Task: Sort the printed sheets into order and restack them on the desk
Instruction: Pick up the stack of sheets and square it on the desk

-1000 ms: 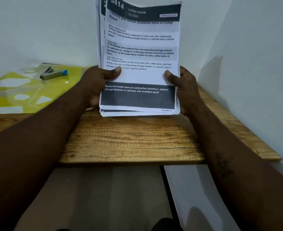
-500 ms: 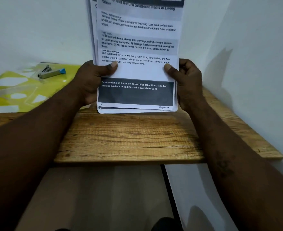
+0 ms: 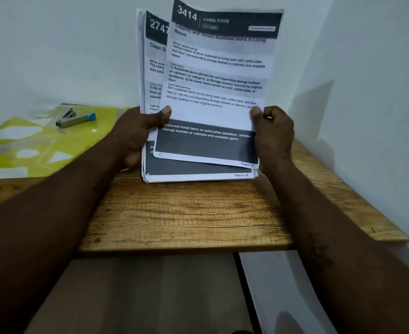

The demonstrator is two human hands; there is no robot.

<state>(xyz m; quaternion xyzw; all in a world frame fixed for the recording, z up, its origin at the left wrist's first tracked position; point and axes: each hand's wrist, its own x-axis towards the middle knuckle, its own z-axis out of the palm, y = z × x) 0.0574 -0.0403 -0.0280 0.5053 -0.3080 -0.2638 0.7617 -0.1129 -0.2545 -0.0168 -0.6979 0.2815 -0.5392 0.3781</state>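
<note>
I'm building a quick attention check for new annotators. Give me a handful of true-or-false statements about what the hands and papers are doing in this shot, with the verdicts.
1. The front sheet is headed 3414 LIVING ROOM. True.
2. The stapler lies on the yellow folder. True.
3. The left hand holds the stapler. False: it grips the stack of sheets, thumb on the front sheet.
4. The right hand is empty. False: it pinches the front sheet's right edge.
5. The sheet behind is also numbered 3414. False: its number begins 2747.
</note>
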